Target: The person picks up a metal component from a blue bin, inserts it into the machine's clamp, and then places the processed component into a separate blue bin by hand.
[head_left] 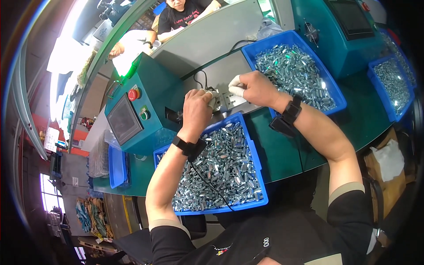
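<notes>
My left hand [197,110] reaches to a small metal fixture [217,102] beside the teal machine [148,104], white covers on its fingertips. Its fingers are closed together at the fixture; what they grip is hidden. To the right, my right hand [260,89] hovers near a metal plate with holes [233,100]. The thumb and forefinger, also in white covers, are bent toward each other; anything between them is too small to make out. A blue tray [260,176] of small shiny metal parts [216,168] lies below my hands. Another blue tray [338,95] holding similar parts [293,73] stands right of my right hand.
A red button [133,94] and a dark screen [124,118] sit on the left machine. A second teal machine [349,31] stands at the far right, near another filled blue tray [393,88]. Behind a grey partition [212,37] are two people. A thin cable crosses the near tray.
</notes>
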### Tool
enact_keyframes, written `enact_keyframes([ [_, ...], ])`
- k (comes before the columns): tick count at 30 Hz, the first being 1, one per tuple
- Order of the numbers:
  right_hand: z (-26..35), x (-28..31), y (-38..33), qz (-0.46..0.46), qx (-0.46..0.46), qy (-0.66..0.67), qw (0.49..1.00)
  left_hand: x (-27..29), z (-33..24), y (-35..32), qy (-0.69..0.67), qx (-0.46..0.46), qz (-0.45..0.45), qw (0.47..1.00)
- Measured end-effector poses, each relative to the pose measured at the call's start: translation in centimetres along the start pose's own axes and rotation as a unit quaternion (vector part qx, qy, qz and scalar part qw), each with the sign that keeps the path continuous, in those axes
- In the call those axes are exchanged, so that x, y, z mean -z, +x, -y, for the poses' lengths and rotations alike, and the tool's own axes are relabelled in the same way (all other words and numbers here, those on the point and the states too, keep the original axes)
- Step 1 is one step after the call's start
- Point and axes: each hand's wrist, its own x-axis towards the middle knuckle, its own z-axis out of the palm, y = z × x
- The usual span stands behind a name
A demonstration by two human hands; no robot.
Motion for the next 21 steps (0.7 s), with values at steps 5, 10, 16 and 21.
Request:
enact_keyframes([
  [5,-0.6,-1.0,-0.3,0.054,0.018,-0.011,0.998,0.7,-0.7,-0.5,0.060,-0.050,0.018,0.997],
  [10,-0.4,-1.7,-0.7,0.154,0.017,-0.018,0.988,2.6,-2.1,-1.5,0.049,-0.022,0.014,0.998],
  [16,-0.5,-1.3,0.4,0.215,-0.009,0.020,0.976,7.3,-4.3,-5.8,0.002,-0.021,-0.016,1.000],
  [21,-1.4,-1.6,1.7,0.239,-0.006,0.048,0.970,9.8,-5.0,-10.6,-0.029,0.026,0.033,0.999],
])
